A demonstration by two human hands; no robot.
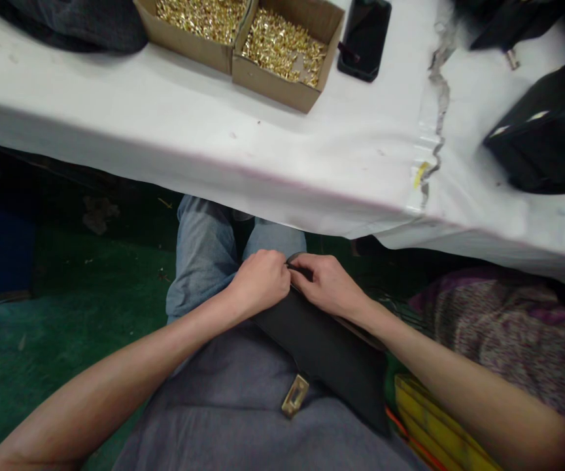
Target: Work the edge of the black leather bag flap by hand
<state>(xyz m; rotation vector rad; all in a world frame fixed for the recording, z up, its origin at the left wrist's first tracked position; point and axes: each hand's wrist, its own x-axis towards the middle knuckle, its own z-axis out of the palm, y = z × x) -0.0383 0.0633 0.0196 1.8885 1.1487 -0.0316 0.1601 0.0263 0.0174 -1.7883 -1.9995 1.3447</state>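
Observation:
Across my lap lies a black handbag (329,356), flat and leather-like, with a gold rectangular clasp (295,396) hanging at its near edge. At the bag's far end, my left hand (265,280) is closed with its fingers curled against the edge. My right hand (329,282) pinches the same end from the other side, its thumb and fingertips meeting my left hand's. Whatever small part sits between the fingertips is hidden.
A white-covered table (174,124) stands ahead. On it are cardboard boxes (275,91) of small gold metal pieces, a black phone (365,39), a dark cloth item (76,23) and a black bag (552,131). Patterned fabric (498,327) and a yellow item (434,418) are at right.

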